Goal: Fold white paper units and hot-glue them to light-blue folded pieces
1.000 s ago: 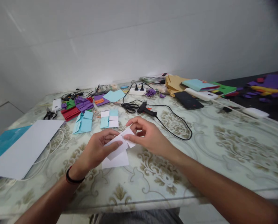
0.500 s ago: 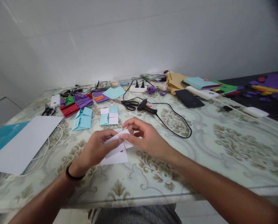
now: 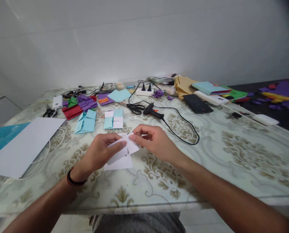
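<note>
Paper sheet, smooth and straight-edged, shows toward six o'clock beneath the folded white paper at centre. Thumb over curled fingers, your left hand pinches that paper from nine o'clock; your right hand, fingers bent, pinches its corner from three. Beyond, toward one, lies a black glue gun.

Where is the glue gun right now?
In the head view, the glue gun lies on the table beyond the right hand, just right of the black-handled scissors and left of the phone.
</note>
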Demonstrator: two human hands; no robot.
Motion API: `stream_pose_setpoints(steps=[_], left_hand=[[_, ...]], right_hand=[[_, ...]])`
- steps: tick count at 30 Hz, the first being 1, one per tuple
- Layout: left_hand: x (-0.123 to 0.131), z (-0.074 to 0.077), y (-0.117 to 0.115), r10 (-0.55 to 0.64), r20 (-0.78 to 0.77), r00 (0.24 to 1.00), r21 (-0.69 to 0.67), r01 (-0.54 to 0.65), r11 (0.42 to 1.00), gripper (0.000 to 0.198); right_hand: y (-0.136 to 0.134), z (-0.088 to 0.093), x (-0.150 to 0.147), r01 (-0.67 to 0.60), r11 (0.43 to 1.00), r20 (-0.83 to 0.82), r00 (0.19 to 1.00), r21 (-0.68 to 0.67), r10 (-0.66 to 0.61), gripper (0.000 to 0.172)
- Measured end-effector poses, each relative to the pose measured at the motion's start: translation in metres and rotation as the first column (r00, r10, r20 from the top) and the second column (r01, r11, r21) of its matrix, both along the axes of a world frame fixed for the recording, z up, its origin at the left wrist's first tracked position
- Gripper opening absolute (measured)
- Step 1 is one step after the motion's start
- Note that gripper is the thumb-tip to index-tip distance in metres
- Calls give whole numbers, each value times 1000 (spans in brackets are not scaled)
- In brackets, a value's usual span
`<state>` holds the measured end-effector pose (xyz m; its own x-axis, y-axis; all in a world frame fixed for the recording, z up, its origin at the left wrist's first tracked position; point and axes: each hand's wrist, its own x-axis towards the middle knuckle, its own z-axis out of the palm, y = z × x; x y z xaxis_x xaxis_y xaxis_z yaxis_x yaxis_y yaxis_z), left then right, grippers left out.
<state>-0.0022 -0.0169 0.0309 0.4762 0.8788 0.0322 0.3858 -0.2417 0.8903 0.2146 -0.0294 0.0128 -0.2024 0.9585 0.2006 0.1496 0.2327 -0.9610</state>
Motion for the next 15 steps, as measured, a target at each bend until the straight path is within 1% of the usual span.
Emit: stream_pose_setpoints(steps=[9,12,15], left_hand=[[-1,-3,2,-22,26,999,-49,23,999,31],[-2,-4,2,-32,24,999,-32,33,999,30],[-2,-5,2,-49,11,999,14,48,999,30]], right_hand=[[1,0,-2,-23,999,-62,998,-43,21,33],[1,-1,-1,-33,999,-77,997,-42,30,33],[1,-1,-1,-34,999,-93,995,-36,31,34]])
